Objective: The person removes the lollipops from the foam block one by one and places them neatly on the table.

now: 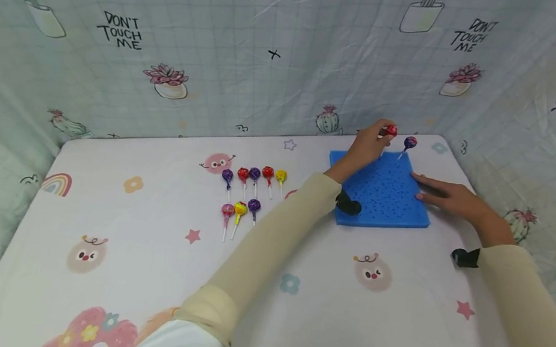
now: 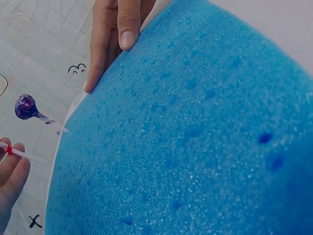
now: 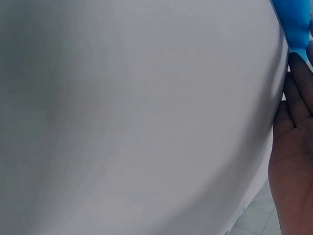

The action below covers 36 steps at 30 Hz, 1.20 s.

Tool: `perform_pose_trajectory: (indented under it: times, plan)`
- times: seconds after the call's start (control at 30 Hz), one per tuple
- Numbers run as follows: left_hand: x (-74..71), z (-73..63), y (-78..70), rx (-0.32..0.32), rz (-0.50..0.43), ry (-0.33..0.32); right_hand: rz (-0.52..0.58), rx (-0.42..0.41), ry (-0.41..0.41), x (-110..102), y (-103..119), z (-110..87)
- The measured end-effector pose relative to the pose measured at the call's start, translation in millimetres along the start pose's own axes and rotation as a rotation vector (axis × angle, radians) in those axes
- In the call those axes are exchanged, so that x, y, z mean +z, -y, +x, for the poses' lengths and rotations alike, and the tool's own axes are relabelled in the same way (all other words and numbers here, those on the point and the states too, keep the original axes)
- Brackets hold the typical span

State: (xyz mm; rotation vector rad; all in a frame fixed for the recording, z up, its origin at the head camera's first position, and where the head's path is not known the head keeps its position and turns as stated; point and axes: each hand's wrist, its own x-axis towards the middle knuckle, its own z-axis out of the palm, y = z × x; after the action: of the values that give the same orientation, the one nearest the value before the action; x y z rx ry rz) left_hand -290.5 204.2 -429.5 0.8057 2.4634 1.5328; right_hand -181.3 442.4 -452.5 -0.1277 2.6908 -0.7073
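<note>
My left hand (image 1: 367, 145) pinches a red lollipop (image 1: 391, 130) above the far edge of a blue foam block (image 1: 384, 193) dotted with small holes. In the left wrist view, its white stick (image 2: 19, 153) points toward the foam. Beside it a purple lollipop (image 1: 411, 142) stands tilted, its stick in the foam near the far right corner. My right hand (image 1: 451, 198) rests with straight fingers against the block's right edge; the left wrist view shows its thumb on the foam's top and a finger along the side.
Left of the block, loose lollipops lie in two rows on the white patterned table (image 1: 139, 224): a back row with a yellow lollipop (image 1: 281, 175) at its end, and a front row with a pink lollipop (image 1: 228, 210). A printed curtain (image 1: 235, 27) hangs behind the table.
</note>
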Motion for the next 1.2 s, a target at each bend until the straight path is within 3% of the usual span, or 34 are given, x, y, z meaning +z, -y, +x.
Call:
perform_pose_trajectory:
  times: [0.3,0.73,1.2]
  plan:
    - [-5.9,-2.7,0.0,-0.005,0.007,-0.007,0.007,-0.028,0.001,-1,0,1.5]
    - [-13.1,-11.9,1.7,0.036,-0.018,-0.003,0.009,-0.01,0.003,0,1,1.7]
    - [-27.3,-18.3,-2.4,0.022,-0.014,-0.061,0.021,-0.002,0.003,0,-5,1.7]
